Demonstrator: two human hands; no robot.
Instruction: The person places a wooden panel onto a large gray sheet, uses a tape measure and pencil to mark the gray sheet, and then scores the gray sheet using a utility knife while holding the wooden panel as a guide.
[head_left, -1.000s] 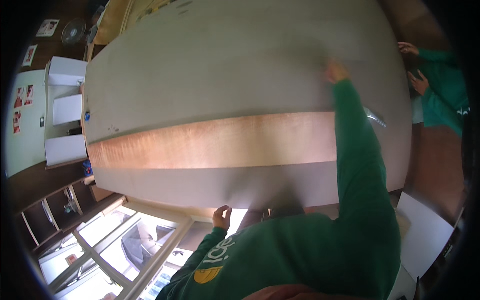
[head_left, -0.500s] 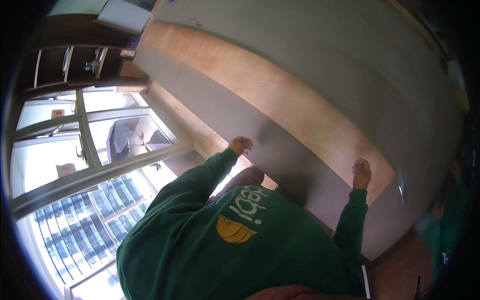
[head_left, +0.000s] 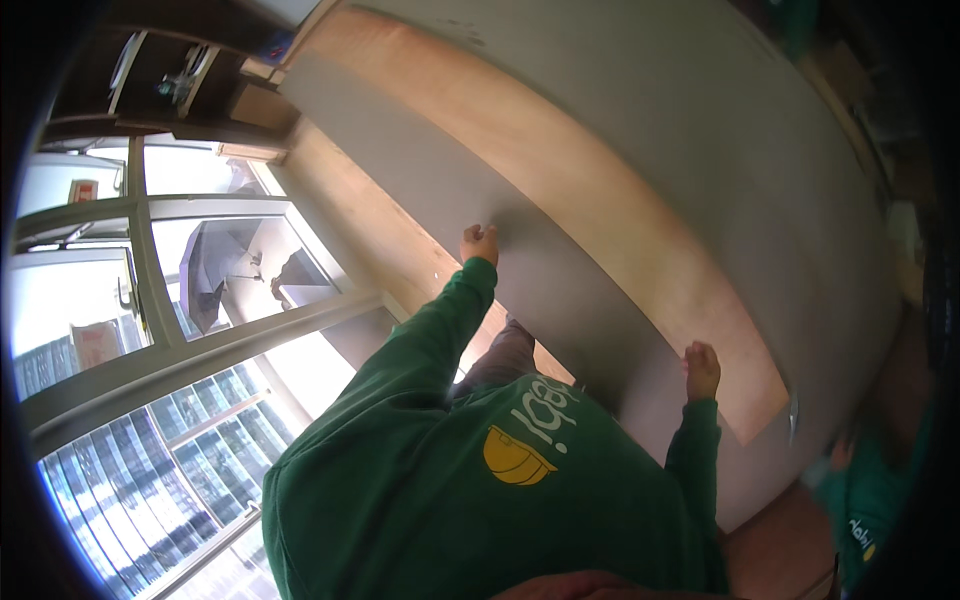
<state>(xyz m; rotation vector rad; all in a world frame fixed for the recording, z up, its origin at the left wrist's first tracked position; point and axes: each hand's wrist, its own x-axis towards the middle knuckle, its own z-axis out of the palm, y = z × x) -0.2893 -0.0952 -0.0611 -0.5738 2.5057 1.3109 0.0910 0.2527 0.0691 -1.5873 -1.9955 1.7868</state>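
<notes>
Grey panel [head_left: 600, 290], two hands on it

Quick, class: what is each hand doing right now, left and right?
Left hand: fingers curled, pressed against the grey panel; whether it grips anything cannot be told.
Right hand: resting on the wooden board near its end, holding nothing visible.

Bright daylight glares through the windows [head_left: 150, 300] at left; fisheye edges bend, darken and blur

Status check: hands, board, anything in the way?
Left hand and right hand both flat on the grey board. No grip closed on anything. Wooden strip just beyond the fingers.
</notes>
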